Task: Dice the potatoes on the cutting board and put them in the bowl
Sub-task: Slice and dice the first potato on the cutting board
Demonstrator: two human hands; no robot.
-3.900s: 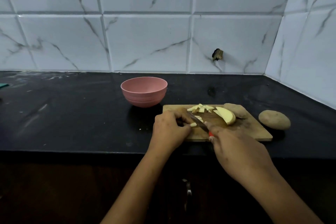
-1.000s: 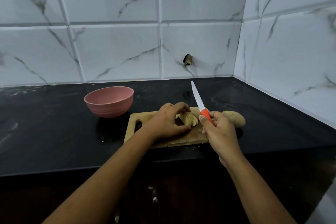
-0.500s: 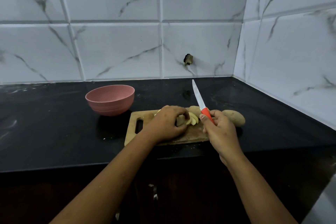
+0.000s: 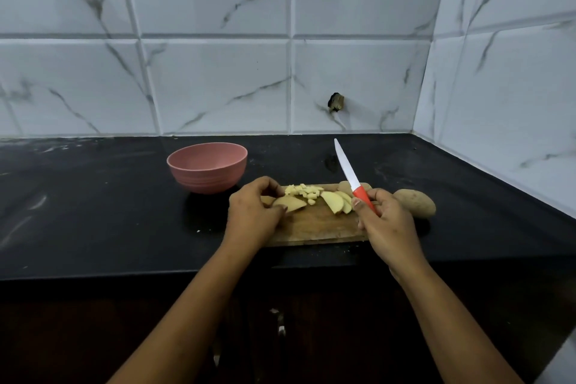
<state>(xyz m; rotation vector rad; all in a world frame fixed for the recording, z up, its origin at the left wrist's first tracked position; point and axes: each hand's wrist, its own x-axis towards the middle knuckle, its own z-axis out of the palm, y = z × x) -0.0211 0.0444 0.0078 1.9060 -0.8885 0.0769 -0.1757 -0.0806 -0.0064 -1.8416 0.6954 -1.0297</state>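
On the black stone countertop (image 4: 93, 212), a rectangular wooden cutting board (image 4: 314, 227) lies just right of a round pink bowl (image 4: 207, 179). My left hand (image 4: 252, 215) pinches a pale half-moon potato slice (image 4: 291, 203) at the board's left end. My right hand (image 4: 386, 221) grips a white-bladed, orange-handled knife (image 4: 352, 178), tip raised. A whole brown potato (image 4: 414, 203) waits beside the board. To dice well, I judge, I lay the slice flat, tuck my fingertips back and cut strips before crosscuts, matching the small pale potato cubes (image 4: 305, 192) heaped nearby.
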